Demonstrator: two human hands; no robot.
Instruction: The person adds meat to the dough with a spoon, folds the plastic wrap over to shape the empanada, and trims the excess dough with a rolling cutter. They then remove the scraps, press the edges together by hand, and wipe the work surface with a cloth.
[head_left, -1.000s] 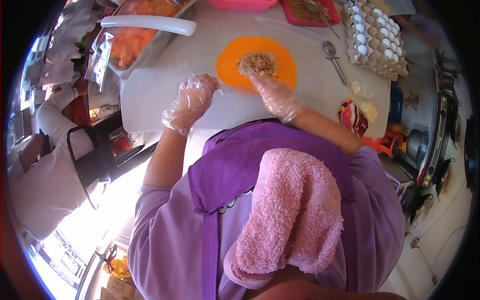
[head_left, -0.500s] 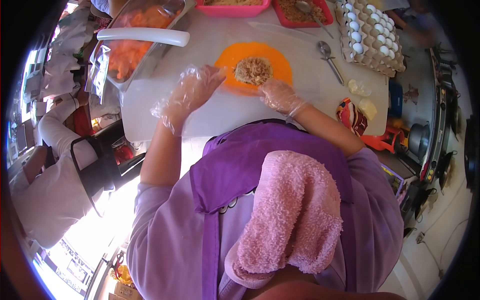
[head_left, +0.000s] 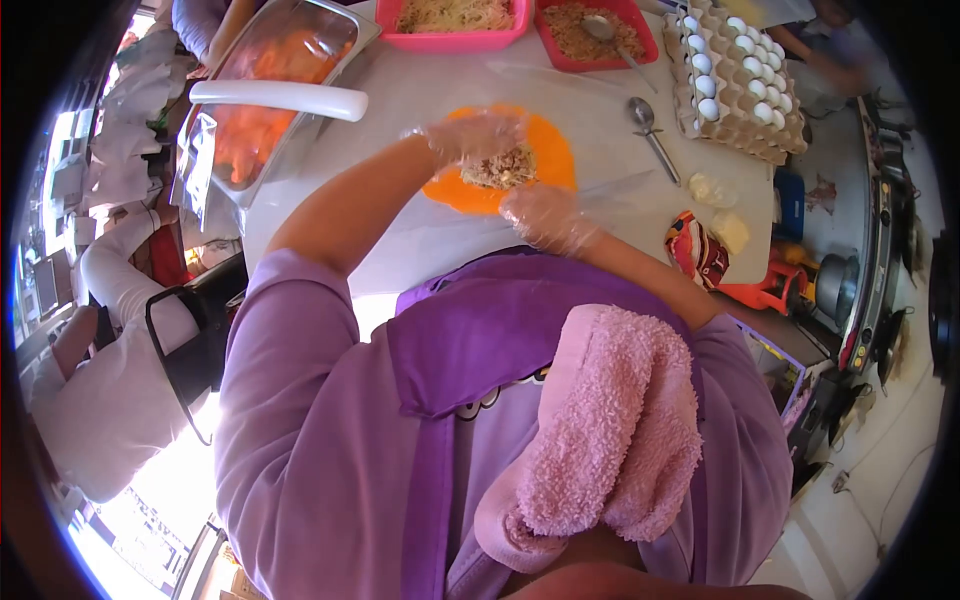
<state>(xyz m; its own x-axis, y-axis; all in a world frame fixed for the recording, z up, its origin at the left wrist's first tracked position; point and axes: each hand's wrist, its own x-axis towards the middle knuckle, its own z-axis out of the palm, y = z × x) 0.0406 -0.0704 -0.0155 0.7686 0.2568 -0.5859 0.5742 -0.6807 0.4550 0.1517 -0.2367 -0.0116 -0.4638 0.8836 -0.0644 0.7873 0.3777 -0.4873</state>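
Observation:
On the table lies a flat round of orange dough with a mound of crumbly filling at its middle. My left hand, in a clear plastic glove, reaches over the dough's upper left part, beside the filling; its fingers are blurred and whether they grip anything cannot be made out. Just below the dough's lower right edge is my right hand, also gloved, its fingers curled in at the edge of the dough or the plastic sheet under it.
Across the table stand a steel tray of orange dough with a white roller, two pink tubs and egg cartons. At the right are a metal scoop and a red packet. Other people are near the edges.
My left hand has moved right and up, from beside the dough to over its upper left part. My right hand has shifted slightly down. The view has moved a little.

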